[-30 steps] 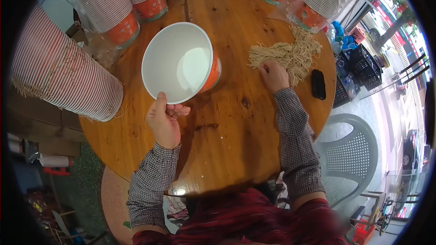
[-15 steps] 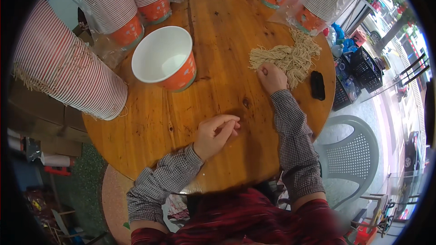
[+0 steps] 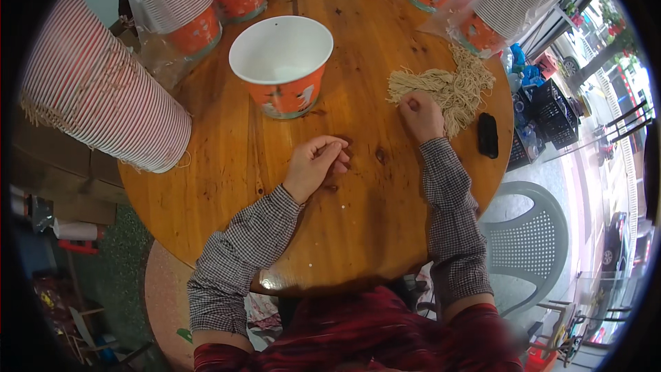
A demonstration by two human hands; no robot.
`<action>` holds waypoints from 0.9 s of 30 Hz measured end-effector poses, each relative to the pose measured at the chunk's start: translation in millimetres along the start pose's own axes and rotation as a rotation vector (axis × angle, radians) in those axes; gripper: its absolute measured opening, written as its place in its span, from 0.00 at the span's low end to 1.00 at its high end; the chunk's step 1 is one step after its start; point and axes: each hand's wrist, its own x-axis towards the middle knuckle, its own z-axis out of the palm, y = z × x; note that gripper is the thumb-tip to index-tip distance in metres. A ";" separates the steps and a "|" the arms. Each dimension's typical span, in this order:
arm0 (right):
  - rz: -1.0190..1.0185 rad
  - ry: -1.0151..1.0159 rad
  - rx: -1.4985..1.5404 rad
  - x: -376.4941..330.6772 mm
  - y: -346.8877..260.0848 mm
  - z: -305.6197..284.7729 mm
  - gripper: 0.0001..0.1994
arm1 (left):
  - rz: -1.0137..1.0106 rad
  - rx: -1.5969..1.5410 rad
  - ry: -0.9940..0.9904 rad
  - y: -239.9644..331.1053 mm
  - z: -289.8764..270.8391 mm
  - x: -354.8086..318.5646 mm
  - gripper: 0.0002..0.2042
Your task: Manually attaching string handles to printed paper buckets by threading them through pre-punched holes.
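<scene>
A large white-lined paper tub (image 3: 292, 96), orange printed outside, stands toward the far left-centre of the table, apart from both hands. My left hand (image 3: 313, 169) is closed in front of it, thumb against curled fingers; whatever lies in them, if anything, is hidden. On the right, my right hand (image 3: 421, 116) is closed in a fist at the near edge of a bundle of beige strings (image 3: 458, 86). I cannot make out whether it grips any string. Checked sleeves cover both forearms, which rest over the table's near part.
On the left leans a tall stack of nested tubs (image 3: 110, 89), bits of string hanging on it. Bagged tub stacks (image 3: 172, 0) stand far left, others (image 3: 513, 7) far right. A small black object (image 3: 487, 135) lies near the round wooden table's (image 3: 372, 234) right edge. Beside it is a grey chair (image 3: 527, 244).
The tub sits farther right and a little farther away, turned to another side. My left hand has moved forward. My right hand stays by the strings; the view has shifted slightly.
</scene>
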 end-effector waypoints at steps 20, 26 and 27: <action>-0.460 -0.439 0.496 -68.3 -112.0 5.0 0.04 | 0.151 0.275 0.138 -0.2 -2.2 -10.5 0.23; -0.341 -0.427 0.518 -67.5 -109.7 3.7 0.03 | 0.268 0.552 0.241 6.2 4.0 -15.0 0.13; -0.309 -0.445 0.530 -67.3 -110.9 3.4 0.03 | 0.293 0.556 0.241 8.3 4.2 -16.4 0.11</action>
